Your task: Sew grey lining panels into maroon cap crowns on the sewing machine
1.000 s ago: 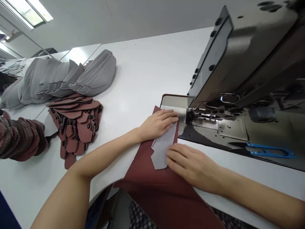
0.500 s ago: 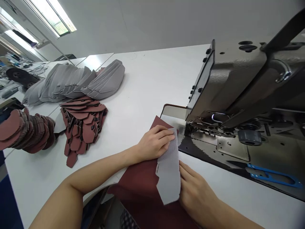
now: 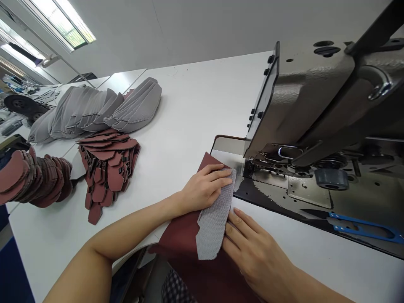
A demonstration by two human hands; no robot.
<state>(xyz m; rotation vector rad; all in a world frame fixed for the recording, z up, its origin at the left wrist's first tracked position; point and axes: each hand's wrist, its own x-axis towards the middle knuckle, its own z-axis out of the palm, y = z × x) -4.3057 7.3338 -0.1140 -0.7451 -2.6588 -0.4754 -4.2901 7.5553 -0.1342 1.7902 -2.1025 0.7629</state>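
A grey mesh-textured fabric piece [image 3: 212, 229] lies on top of a larger dark red sheet [image 3: 181, 235], near the presser foot of the sewing machine [image 3: 315, 101]. My left hand [image 3: 205, 187] rests flat on the upper part of the grey piece, its fingers stretched toward the machine. At the piece's right edge, my right hand [image 3: 249, 244] lies with fingers extended, the fingertips touching the edge and the red sheet. Neither hand is closed around anything. The lower end of the red sheet hangs over the table's front edge.
Blue-handled thread snips [image 3: 362, 227] lie on the machine bed at right. On the white table [image 3: 186, 109], to the left, are layered grey pieces [image 3: 94, 109], a heap of red cut pieces [image 3: 109, 168] and a row of rounded red pieces [image 3: 38, 179].
The grey piece's lower end has swung left over the red sheet. My right hand has moved left with its edge and its fingers have straightened. The left hand stays nearly in place.
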